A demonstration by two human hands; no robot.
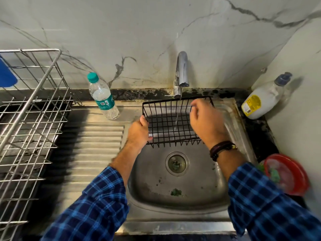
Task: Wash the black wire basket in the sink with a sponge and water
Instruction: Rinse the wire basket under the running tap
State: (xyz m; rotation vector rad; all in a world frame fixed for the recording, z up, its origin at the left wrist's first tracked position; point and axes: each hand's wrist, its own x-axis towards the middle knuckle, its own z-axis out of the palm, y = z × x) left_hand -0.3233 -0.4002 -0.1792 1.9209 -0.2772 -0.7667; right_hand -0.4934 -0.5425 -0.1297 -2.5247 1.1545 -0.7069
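Seen from the head view, the black wire basket [166,122] hangs over the sink [152,173] with the tap's [182,70] thin stream running through it; I'd turn it slowly so every wire gets wet before scrubbing. The left hand [139,132] grips its left rim. The right hand [206,122] is blurred over its right side, fingers curled, and I cannot tell whether it holds anything.

No words or nos. can be read. A QR code [102,103] is seen on the teal label [108,101] of the clear plastic water bottle w/ teal cap [99,92], up-left of the fingers [143,121] of the left hand [138,134]; its print is too small. The yellow label [251,103] on the white plastic bottle w/ dark pump cap [268,94], right of the fingers [194,108] of the right hand [206,122], is blurred.
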